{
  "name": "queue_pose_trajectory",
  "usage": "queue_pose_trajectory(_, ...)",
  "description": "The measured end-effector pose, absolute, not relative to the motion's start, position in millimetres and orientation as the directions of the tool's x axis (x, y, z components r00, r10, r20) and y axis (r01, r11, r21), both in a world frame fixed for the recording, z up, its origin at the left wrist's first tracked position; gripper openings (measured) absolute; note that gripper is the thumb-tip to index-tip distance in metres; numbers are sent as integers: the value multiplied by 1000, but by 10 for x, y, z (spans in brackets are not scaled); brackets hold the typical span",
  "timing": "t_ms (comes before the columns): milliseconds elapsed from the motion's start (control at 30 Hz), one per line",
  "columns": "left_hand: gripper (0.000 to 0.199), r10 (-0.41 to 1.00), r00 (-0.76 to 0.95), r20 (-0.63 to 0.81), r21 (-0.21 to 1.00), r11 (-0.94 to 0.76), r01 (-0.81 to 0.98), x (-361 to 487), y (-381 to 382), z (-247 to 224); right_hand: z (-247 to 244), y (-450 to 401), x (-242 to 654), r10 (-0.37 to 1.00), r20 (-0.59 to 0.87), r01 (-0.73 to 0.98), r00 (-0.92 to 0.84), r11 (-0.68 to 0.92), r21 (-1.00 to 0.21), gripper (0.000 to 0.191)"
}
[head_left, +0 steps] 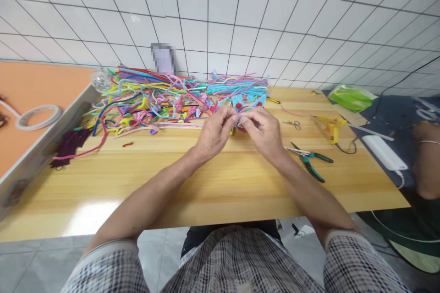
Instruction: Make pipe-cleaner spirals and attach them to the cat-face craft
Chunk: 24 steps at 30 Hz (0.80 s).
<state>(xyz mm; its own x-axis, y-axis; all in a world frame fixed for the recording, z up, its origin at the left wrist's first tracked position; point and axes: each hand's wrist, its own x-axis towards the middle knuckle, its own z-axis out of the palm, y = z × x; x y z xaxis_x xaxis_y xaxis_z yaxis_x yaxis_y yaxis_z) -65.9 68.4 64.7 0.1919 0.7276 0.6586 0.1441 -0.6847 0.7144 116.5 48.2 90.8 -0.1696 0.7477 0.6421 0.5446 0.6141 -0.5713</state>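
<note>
The left hand (215, 133) and right hand (263, 132) are meeting over the desk (233, 192), centrally and toward its far edge. The fingers of both are pinching narrowly around a small piece (238, 120), too small and covered to identify. Just beyond, blue material with red spots (249, 101) is lying partly behind the hands. Both forearms are crossing the near edge, with wood surface showing between them and to their left. Multicoloured pipe cleaners (147, 96) are crowding the far edge from the left side to the middle. Pliers (311, 160) are resting near the right forearm, while small scissors (293, 124) and a yellow glue gun (332, 127) are lying farther out, the gun nearing the right edge.
</note>
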Motion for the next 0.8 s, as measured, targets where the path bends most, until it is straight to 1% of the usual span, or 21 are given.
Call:
queue_pose_trajectory(67, 36, 741, 139, 657, 732, -672, 117, -627, 649, 624, 881, 464, 1128, 759, 636, 523, -139, 601, -604, 19)
queue_pose_trajectory(167, 34, 777, 51, 627, 777, -629, 29, -539, 567, 568, 817, 423, 1037, 775, 624, 484, -96, 585, -651, 23)
queue_pose_trajectory(300, 36, 853, -46, 521, 847, -522, -101, -438, 490, 506, 758, 402, 976, 788, 612, 457, -59, 567, -685, 29)
queue_pose_trajectory(400, 42, 858, 22, 513, 856, -509, -96, -461, 536, 515, 774, 436, 1035, 784, 616, 505, -80, 565, -653, 28)
queue_pose_trajectory(500, 45, 815, 159, 557, 828, -560, -27, -560, 641, 570, 815, 479, 1118, 761, 636, 573, -127, 580, -579, 22)
queue_pose_trajectory(600, 46, 789, 210, 577, 802, -596, 38, -641, 704, 620, 842, 495, 1150, 747, 644, 599, -164, 594, -537, 18)
queue_pose_trajectory(667, 47, 788, 199, 583, 798, -601, 42, -656, 704, 634, 847, 493, 1140, 759, 635, 568, -145, 590, -574, 14)
queue_pose_trajectory(800, 47, 795, 158, 586, 806, -592, -10, -629, 669, 642, 833, 481, 1102, 834, 551, 392, -36, 519, -759, 13)
